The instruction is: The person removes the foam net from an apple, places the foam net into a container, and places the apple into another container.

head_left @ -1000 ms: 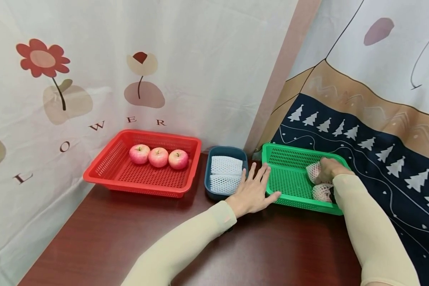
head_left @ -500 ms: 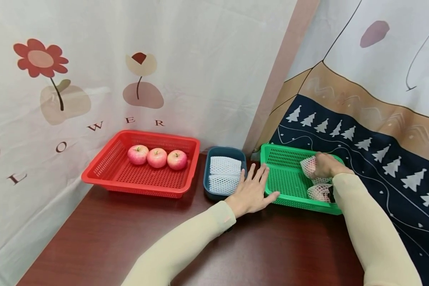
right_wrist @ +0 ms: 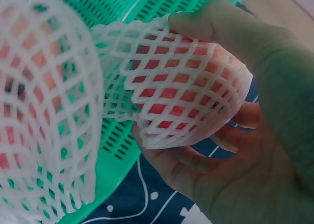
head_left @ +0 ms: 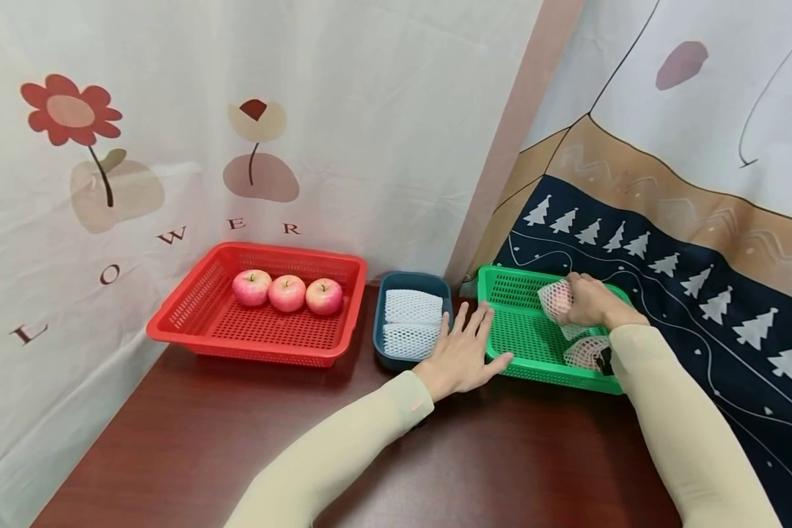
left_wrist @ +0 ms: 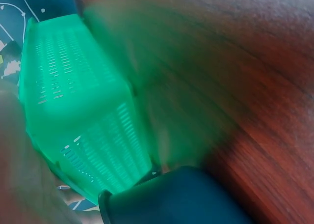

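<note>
My right hand (head_left: pixel 594 302) grips an apple in a white foam net (right_wrist: pixel 186 91), fingers and thumb curled round it. It is held over the right part of the green basket (head_left: pixel 548 373). Below it, a second netted apple (head_left: pixel 585 353) lies near the basket's right end, large in the right wrist view. A pale piece of net (head_left: pixel 573 332) shows between them. My left hand (head_left: pixel 460 358), fingers straight and spread, lies across the gap between the dark blue container (head_left: pixel 378 337) and the basket's left rim. Whether it presses on either is unclear.
White foam nets (head_left: pixel 413 306) lie folded in the blue container. At the left stands a red basket (head_left: pixel 257 352) with three bare apples (head_left: pixel 287 293) in a row. All stand on a dark brown table (head_left: pixel 501 455) before a printed curtain (head_left: pixel 383 147).
My right hand has lifted the netted apple slightly up and moved it left within the green basket. The left hand keeps its place. The head view has shifted a little.
</note>
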`<state>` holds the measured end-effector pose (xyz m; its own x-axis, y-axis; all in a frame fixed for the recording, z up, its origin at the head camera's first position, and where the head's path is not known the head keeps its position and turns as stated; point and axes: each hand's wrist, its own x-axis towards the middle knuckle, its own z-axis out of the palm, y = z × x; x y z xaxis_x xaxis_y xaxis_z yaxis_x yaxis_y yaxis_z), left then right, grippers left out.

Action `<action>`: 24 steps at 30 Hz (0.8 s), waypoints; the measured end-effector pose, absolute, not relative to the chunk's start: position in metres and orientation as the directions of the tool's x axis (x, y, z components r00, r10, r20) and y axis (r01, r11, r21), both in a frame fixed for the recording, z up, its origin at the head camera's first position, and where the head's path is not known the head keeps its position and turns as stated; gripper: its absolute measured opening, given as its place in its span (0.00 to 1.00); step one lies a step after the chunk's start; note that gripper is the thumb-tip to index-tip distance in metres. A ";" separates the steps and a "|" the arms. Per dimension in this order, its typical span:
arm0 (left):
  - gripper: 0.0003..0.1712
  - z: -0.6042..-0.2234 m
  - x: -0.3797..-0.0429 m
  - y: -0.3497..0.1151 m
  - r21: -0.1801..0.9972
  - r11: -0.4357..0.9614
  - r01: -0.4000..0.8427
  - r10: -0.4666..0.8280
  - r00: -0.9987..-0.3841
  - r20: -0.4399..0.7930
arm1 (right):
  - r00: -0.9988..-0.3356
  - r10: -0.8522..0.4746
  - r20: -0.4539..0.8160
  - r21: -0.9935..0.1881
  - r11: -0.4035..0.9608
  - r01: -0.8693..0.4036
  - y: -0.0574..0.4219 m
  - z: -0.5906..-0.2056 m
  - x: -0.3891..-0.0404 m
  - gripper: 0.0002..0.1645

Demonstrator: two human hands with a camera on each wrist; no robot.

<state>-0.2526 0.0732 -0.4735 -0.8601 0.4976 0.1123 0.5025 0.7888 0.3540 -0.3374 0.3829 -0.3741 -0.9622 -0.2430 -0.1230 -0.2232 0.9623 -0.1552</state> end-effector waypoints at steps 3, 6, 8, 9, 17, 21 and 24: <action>0.56 -0.472 -0.252 0.073 0.366 0.785 0.500 0.498 -0.861 0.108 | -0.961 -0.256 -0.105 -0.173 0.956 -0.235 0.378 -0.374 -0.333 0.56; 0.56 -0.471 -0.251 0.072 0.377 0.783 0.496 0.498 -0.861 0.099 | -0.960 -0.268 -0.084 -0.195 0.949 -0.248 0.373 -0.374 -0.327 0.57; 0.56 -0.471 -0.251 0.072 0.377 0.782 0.496 0.499 -0.861 0.096 | -0.959 -0.274 -0.068 -0.204 0.945 -0.255 0.368 -0.374 -0.323 0.57; 0.56 -0.471 -0.251 0.072 0.377 0.781 0.497 0.501 -0.860 0.097 | -0.960 -0.274 -0.063 -0.209 0.944 -0.255 0.366 -0.374 -0.321 0.57; 0.57 -0.468 -0.253 0.068 0.370 0.775 0.512 0.513 -0.852 0.104 | -0.952 -0.306 -0.028 -0.245 0.925 -0.290 0.350 -0.373 -0.307 0.57; 0.56 -0.465 -0.251 0.063 0.353 0.777 0.521 0.520 -0.848 0.109 | -0.951 -0.308 -0.025 -0.260 0.921 -0.292 0.343 -0.372 -0.303 0.58; 0.56 -0.463 -0.249 0.058 0.341 0.777 0.530 0.526 -0.843 0.112 | -0.950 -0.312 -0.021 -0.262 0.919 -0.296 0.340 -0.372 -0.300 0.58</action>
